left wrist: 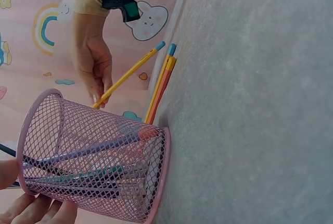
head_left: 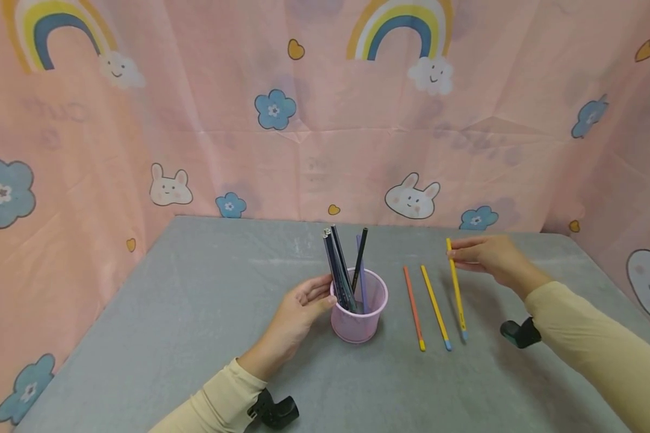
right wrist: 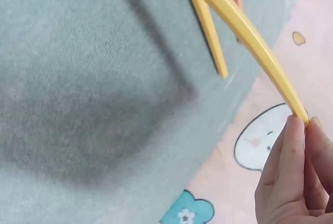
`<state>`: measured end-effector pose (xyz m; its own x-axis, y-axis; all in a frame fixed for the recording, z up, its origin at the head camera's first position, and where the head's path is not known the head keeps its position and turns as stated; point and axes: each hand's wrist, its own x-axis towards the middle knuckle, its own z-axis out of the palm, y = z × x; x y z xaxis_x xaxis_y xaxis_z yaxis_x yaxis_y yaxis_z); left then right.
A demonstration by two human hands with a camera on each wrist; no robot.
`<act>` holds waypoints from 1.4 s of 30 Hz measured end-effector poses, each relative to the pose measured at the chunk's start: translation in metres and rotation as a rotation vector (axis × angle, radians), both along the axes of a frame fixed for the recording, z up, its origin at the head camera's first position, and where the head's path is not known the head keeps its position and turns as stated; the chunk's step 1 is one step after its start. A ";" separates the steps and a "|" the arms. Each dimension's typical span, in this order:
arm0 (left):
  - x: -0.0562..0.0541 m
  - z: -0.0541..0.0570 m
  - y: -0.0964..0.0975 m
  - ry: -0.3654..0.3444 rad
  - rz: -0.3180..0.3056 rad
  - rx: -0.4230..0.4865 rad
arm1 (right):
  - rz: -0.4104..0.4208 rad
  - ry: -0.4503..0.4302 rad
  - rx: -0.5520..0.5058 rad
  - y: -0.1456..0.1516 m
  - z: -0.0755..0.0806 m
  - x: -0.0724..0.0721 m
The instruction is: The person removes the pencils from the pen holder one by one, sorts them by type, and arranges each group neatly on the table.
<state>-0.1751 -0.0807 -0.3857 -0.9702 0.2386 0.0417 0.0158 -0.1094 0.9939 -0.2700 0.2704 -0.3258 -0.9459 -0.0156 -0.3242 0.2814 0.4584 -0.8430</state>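
A pink mesh pencil cup (head_left: pixel 356 329) stands upright on the table, its rim gripped at the left side by my left hand (head_left: pixel 289 319). Several dark pencils (head_left: pixel 336 267) lean inside it, along with a purple pencil (head_left: pixel 364 291). At the right, my right hand (head_left: pixel 495 261) pinches the far end of a yellow pencil (head_left: pixel 457 291). That pencil slants down, its blue end close to the tabletop; the right wrist view shows the fingertips (right wrist: pixel 294 130) on its plain end. Between cup and hand lie another yellow pencil (head_left: pixel 436 307) and an orange pencil (head_left: pixel 414 307), roughly side by side.
A grey cloth covers the table (head_left: pixel 195 325). Behind it hangs a pink curtain (head_left: pixel 325 150) printed with rainbows, flowers and rabbits. Black wrist cameras are strapped to both forearms, the left wrist camera (head_left: pixel 276 412) low over the table.
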 end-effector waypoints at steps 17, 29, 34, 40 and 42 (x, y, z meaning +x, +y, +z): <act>0.000 -0.001 0.000 0.002 -0.003 0.005 | -0.005 -0.094 0.087 0.001 -0.014 -0.014; -0.002 -0.002 0.000 -0.015 0.001 0.009 | -0.033 -0.145 0.063 0.003 -0.026 -0.020; -0.002 -0.002 0.000 -0.011 -0.001 0.007 | -0.012 -0.163 0.061 0.004 -0.032 -0.021; -0.003 -0.003 0.000 -0.007 -0.004 0.009 | -0.031 -0.181 0.066 0.002 -0.037 -0.024; -0.003 -0.003 0.000 -0.007 0.000 0.010 | -0.051 -0.184 0.078 0.002 -0.039 -0.026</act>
<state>-0.1780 -0.0806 -0.3889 -0.9705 0.2382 0.0379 0.0093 -0.1198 0.9928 -0.2956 0.2723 -0.3651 -0.8696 0.0629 -0.4898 0.4518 0.5017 -0.7377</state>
